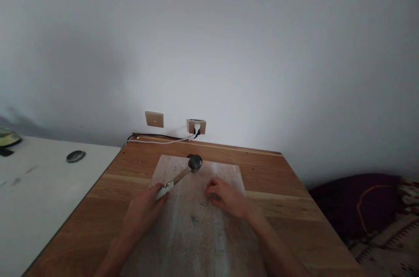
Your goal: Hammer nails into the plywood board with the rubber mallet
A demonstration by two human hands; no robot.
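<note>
My left hand (144, 207) is wrapped round the white-covered grip of a hammer (180, 175). The hammer has a wooden handle and a dark, rounded head, which rests towards the far edge of a pale, worn board (183, 242). To the right, my right hand (225, 196) is over the same board with its fingers curled in; whatever may be between the fingertips is hidden. Just below those fingertips lies a small metal piece like a nail (204, 203). Several thin nails (194, 220) appear to lie together nearer to me.
The board lies on a wooden table (271, 203) against the wall. Cables (157, 141) run along its back edge to a wall socket (197, 127). On the white surface (49, 198) at left is a dark round object (76, 156). Purple fabric (356, 198) is at right.
</note>
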